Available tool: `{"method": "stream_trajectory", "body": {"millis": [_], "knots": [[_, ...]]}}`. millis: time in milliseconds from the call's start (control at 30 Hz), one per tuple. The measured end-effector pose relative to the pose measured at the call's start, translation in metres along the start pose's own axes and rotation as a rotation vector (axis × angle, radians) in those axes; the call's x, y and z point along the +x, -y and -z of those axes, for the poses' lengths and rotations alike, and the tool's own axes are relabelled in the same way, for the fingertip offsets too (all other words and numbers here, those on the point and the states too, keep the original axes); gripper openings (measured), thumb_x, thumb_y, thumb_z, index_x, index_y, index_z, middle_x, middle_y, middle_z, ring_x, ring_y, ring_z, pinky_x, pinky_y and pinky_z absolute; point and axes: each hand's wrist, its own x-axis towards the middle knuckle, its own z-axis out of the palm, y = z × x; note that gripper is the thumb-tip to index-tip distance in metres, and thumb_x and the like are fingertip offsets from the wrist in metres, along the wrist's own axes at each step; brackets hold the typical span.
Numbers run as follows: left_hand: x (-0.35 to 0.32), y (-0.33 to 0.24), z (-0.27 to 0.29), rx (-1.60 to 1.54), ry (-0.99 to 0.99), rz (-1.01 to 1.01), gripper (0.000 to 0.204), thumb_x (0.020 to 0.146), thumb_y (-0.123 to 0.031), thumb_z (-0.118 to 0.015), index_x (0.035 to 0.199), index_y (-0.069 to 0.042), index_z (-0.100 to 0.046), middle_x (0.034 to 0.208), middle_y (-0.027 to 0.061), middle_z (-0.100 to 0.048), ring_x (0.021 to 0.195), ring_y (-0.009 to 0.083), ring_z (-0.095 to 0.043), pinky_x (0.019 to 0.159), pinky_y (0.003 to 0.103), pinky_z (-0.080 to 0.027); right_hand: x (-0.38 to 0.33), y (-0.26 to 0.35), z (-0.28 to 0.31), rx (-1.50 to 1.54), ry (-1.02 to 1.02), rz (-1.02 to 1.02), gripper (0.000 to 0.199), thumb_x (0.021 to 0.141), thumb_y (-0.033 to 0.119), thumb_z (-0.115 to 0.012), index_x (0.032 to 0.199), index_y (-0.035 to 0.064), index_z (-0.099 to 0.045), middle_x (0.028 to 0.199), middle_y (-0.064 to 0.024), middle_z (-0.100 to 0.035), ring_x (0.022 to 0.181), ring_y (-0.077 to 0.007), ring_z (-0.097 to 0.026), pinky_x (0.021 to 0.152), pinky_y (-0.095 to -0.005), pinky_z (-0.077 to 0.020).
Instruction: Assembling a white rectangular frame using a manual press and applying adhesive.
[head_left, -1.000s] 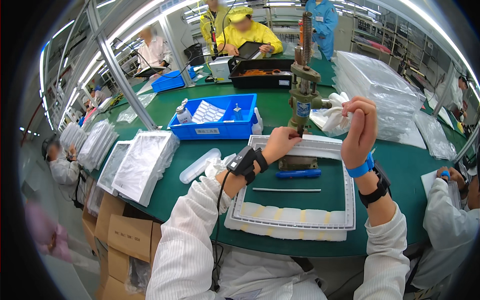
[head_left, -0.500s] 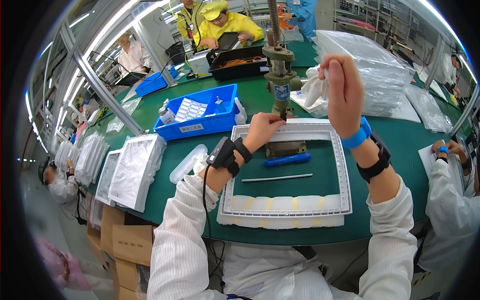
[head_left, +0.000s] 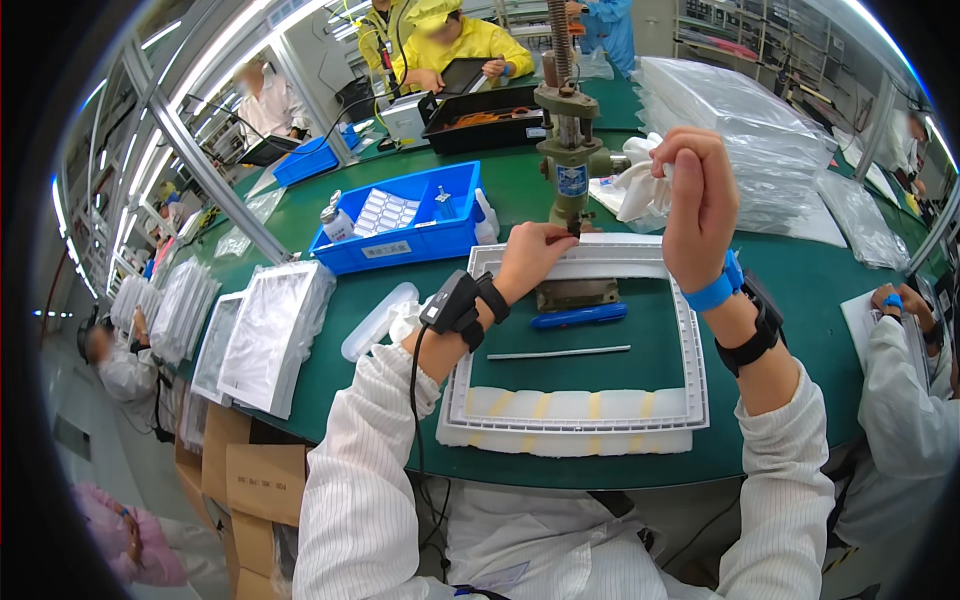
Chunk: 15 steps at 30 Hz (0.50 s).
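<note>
A white rectangular plastic frame (head_left: 697, 355) lies on the green table, its far side under a hand-operated arbor press (head_left: 570, 150). My left hand (head_left: 532, 262) rests at the frame's far edge, fingertips pinched together by the foot of the press ram; whatever they hold is hidden. Raised to the right of the press, my right hand (head_left: 700, 205) is closed around a bunched white cloth (head_left: 642, 188) beside the press's side shaft; any handle inside the cloth is hidden. Within the frame's opening lie a blue pen-shaped tool (head_left: 580, 316) and a thin white strip (head_left: 558, 353).
White foam (head_left: 560, 441) lies under the frame's near side. A blue bin (head_left: 400, 250) with a bottle and labels stands to the left, near a clear plastic case (head_left: 378, 322). Bagged panels (head_left: 275, 340) sit far left; wrapped stacks (head_left: 740, 150) rise back right. Other people work around the table.
My right hand has come down a little with the white cloth. My left hand stays pinched at the frame's far edge. The view has shifted slightly.
</note>
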Motion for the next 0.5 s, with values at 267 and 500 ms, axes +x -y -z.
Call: {"method": "stream_trajectory", "body": {"millis": [267,500], "knots": [[-0.0016,0.0014,-0.0011,-0.003,-0.022,0.016,0.026,0.082,-0.020,-0.072,0.094,0.003,-0.072,0.080,0.0170,-0.072,0.066,0.0225,-0.067,0.064,0.031,-0.052,0.0065,-0.0006,0.0009,-0.001,0.033,-0.035,0.013,0.098,0.005,-0.045,0.089,0.0008,-0.055,0.084,-0.0071,-0.056,0.068,-0.0126,-0.053,0.062,-0.0255,-0.0447],[-0.0032,0.0021,-0.0006,-0.017,-0.029,0.017,0.026,0.082,-0.020,-0.072,0.093,0.003,-0.072,0.080,0.0173,-0.071,0.066,0.0216,-0.067,0.064,0.031,-0.052,-0.0001,-0.0002,0.0015,0.000,0.012,-0.025,0.013,0.097,0.005,-0.045,0.089,0.0008,-0.055,0.085,-0.0075,-0.057,0.068,-0.0134,-0.053,0.062,-0.0257,-0.0443]]}}
